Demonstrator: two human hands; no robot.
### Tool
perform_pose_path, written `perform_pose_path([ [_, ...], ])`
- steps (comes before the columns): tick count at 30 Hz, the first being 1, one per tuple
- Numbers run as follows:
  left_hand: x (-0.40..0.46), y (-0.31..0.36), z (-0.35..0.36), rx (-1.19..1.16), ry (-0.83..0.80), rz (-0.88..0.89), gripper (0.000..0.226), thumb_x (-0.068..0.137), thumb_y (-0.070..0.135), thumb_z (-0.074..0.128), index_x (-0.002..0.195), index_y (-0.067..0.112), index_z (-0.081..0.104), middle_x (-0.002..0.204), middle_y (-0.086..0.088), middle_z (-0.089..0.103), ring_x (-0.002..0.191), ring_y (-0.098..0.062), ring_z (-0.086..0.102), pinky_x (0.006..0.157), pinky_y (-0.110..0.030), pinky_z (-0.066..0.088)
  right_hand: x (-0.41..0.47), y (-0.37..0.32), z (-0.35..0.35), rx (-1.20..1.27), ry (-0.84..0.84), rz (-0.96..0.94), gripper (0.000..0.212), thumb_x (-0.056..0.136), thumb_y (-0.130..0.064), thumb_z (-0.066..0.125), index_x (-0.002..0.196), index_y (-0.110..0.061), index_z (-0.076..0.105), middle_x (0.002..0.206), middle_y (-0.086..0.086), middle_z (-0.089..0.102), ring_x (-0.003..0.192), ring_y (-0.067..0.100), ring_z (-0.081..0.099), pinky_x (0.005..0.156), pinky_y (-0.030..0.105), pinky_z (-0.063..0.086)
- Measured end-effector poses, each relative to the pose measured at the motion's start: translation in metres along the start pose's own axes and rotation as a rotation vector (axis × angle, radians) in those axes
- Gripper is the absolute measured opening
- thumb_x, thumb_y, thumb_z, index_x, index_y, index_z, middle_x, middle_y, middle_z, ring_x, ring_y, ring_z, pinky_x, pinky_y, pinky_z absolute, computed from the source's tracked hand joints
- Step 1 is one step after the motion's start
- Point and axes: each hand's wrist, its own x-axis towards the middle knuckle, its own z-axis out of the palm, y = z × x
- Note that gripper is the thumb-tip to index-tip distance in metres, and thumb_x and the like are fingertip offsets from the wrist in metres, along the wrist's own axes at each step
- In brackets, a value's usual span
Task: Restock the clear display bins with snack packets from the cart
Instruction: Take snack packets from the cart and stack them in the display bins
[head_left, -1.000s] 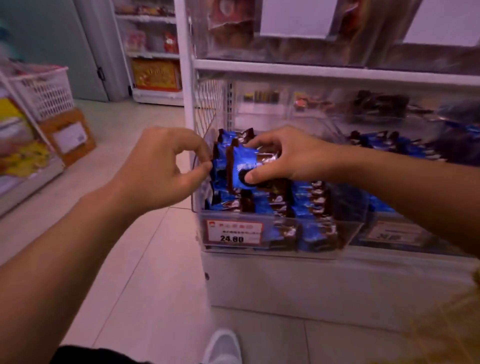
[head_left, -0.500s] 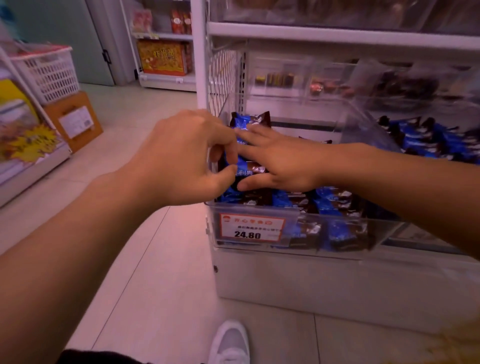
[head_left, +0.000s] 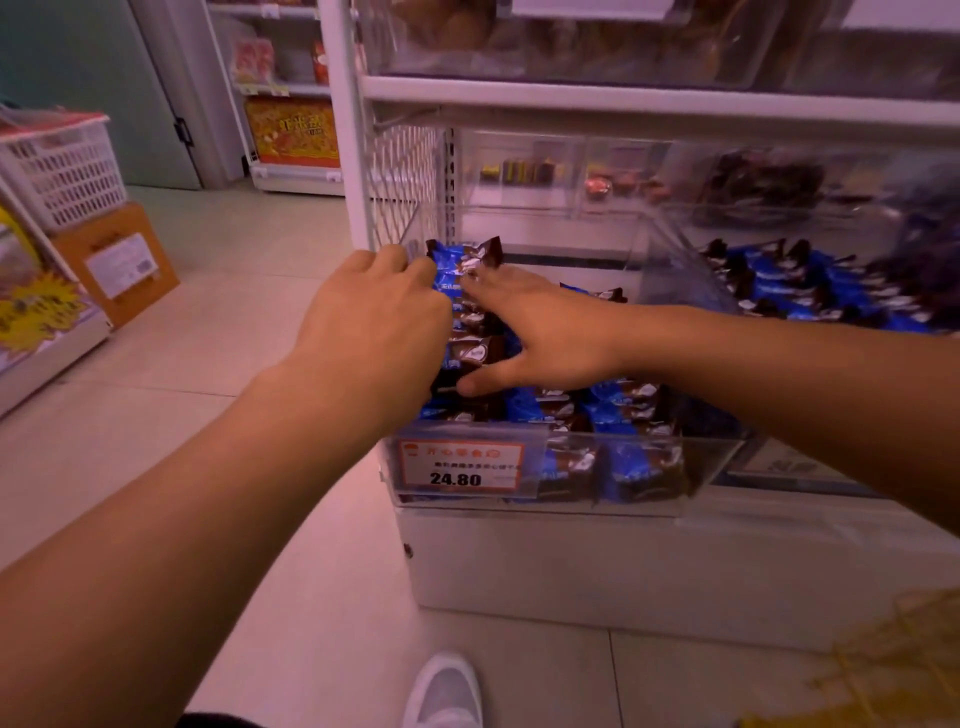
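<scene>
Seen from a head-worn camera, two bare forearms reach into a clear display bin (head_left: 701, 457) on the lowest level of a white shop shelf (head_left: 623, 98). The bin is filled with blue and brown snack packets (head_left: 613, 410), standing in rows. The left hand (head_left: 371, 332) is at the bin's left side with its fingers curled over the tops of the packets there; the fingertips are hidden behind the hand, so it is unclear whether they actually grip one. The right hand (head_left: 540, 332) lies flat across the row, fingers straight and spread, thumb stretched toward the front, pressing on the packets. Just past both sets of fingers, one packet (head_left: 467, 257) stands upright at the back left of the bin (taller than its neighbours). A red and white price label (head_left: 460, 465) reading 24.80 is fixed to the bin's front wall. A neighbouring bin (head_left: 810, 291) to the right holds the same packets. A white basket (head_left: 62, 166) and a cardboard box (head_left: 117, 262) stand at far left.
</scene>
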Motion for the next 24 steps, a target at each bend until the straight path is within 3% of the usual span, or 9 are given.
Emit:
perform_pose_path([
  [2, 0.002, -0.002, 0.004, -0.004, -0.026, 0.029, 0.052, 0.079, 0.051, 0.069, 0.124, 0.026, 0.062, 0.13, -0.002, 0.05, 0.12, -0.023, 0.044, 0.101, -0.036, 0.037, -0.004, 0.0, -0.001, 0.025, 0.031, 0.047, 0.106, 0.081, -0.065, 0.066, 0.158, -0.014, 0.013, 0.164, 0.01, 0.019, 0.15, 0.027, 0.021, 0.122, 0.04, 0.023],
  [6, 0.007, -0.004, 0.008, -0.039, -0.107, 0.066, 0.045, 0.079, 0.048, 0.07, 0.118, 0.027, 0.062, 0.124, 0.002, 0.062, 0.117, -0.017, 0.055, 0.115, -0.036, 0.028, -0.004, -0.008, 0.001, 0.11, 0.084, 0.032, 0.082, 0.082, -0.052, 0.074, 0.145, -0.015, 0.037, 0.135, 0.003, 0.057, 0.117, 0.019, 0.056, 0.1, 0.037, 0.049],
  [9, 0.008, -0.002, 0.006, -0.053, -0.112, 0.037, 0.033, 0.079, 0.039, 0.069, 0.108, 0.026, 0.063, 0.109, 0.003, 0.068, 0.105, -0.016, 0.063, 0.116, -0.036, 0.025, -0.001, -0.012, 0.001, 0.581, 0.146, 0.152, 0.082, 0.075, -0.027, 0.085, 0.143, -0.019, 0.042, 0.119, -0.01, 0.062, 0.105, 0.004, 0.061, 0.091, 0.02, 0.052],
  [11, 0.008, 0.0, 0.004, -0.083, -0.1, 0.023, 0.034, 0.078, 0.039, 0.069, 0.108, 0.026, 0.06, 0.107, 0.003, 0.068, 0.102, -0.016, 0.064, 0.114, -0.036, 0.027, 0.002, -0.014, -0.001, 0.994, 0.261, 0.273, 0.053, 0.082, -0.02, 0.074, 0.131, -0.019, 0.055, 0.116, 0.005, 0.065, 0.099, 0.008, 0.062, 0.087, 0.028, 0.054],
  [13, 0.007, -0.002, 0.002, -0.155, -0.084, 0.022, 0.047, 0.075, 0.048, 0.071, 0.112, 0.024, 0.055, 0.106, 0.003, 0.065, 0.096, -0.017, 0.06, 0.109, -0.036, 0.034, 0.006, -0.014, -0.004, 1.335, 0.382, 0.399, 0.021, 0.093, -0.031, 0.057, 0.111, -0.021, 0.061, 0.105, -0.01, 0.06, 0.078, -0.001, 0.059, 0.068, 0.022, 0.048],
  [15, 0.008, -0.003, -0.003, -0.207, -0.034, 0.02, 0.07, 0.073, 0.062, 0.069, 0.125, 0.019, 0.051, 0.117, -0.002, 0.061, 0.105, -0.021, 0.056, 0.104, -0.037, 0.04, 0.012, -0.013, -0.007, 1.533, 0.389, 0.477, 0.043, 0.098, -0.051, 0.043, 0.12, -0.018, 0.057, 0.1, -0.022, 0.047, 0.06, -0.001, 0.053, 0.062, 0.02, 0.04],
  [17, 0.01, 0.0, -0.007, -0.257, 0.001, 0.008, 0.083, 0.077, 0.067, 0.063, 0.14, 0.016, 0.043, 0.137, -0.007, 0.052, 0.127, -0.025, 0.048, 0.108, -0.039, 0.038, 0.023, -0.013, -0.006, 1.589, 0.317, 0.478, 0.072, 0.095, -0.069, 0.032, 0.144, -0.017, 0.044, 0.11, -0.012, 0.057, 0.075, 0.004, 0.056, 0.071, 0.027, 0.041],
  [20, 0.012, 0.015, -0.005, -0.337, -0.169, 0.004, 0.079, 0.092, 0.049, 0.056, 0.152, 0.01, 0.023, 0.157, -0.011, 0.028, 0.145, -0.027, 0.026, 0.115, -0.043, 0.031, 0.042, -0.017, 0.005, 1.648, 0.22, 0.46, 0.091, 0.087, -0.083, 0.026, 0.144, -0.016, 0.048, 0.116, 0.011, 0.068, 0.107, 0.024, 0.063, 0.088, 0.039, 0.046],
  [24, 0.016, 0.024, 0.002, -0.433, -0.363, 0.002, 0.063, 0.099, 0.027, 0.049, 0.148, -0.001, 0.022, 0.146, -0.02, 0.034, 0.132, -0.034, 0.04, 0.109, -0.042, 0.038, 0.059, -0.01, 0.008, 1.659, 0.271, 0.471, 0.098, 0.085, -0.086, 0.02, 0.143, -0.012, 0.049, 0.125, 0.015, 0.066, 0.109, 0.025, 0.065, 0.078, 0.037, 0.048],
])
